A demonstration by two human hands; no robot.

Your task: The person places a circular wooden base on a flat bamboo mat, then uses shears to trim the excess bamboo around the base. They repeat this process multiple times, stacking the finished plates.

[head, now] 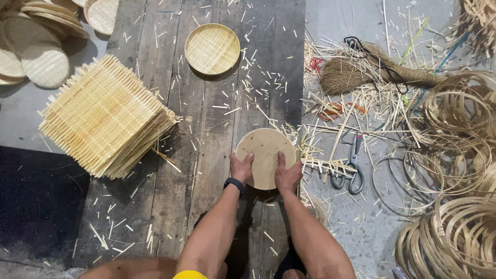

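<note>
Both hands, left hand and right hand, are pressing flat on the round wooden disc, not clenching it, pinning it to the plank floor beside scissors.

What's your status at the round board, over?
Left hand and right hand both pressing the round wooden disc flat on the plank floor. Scissors lie apart, right.
</note>
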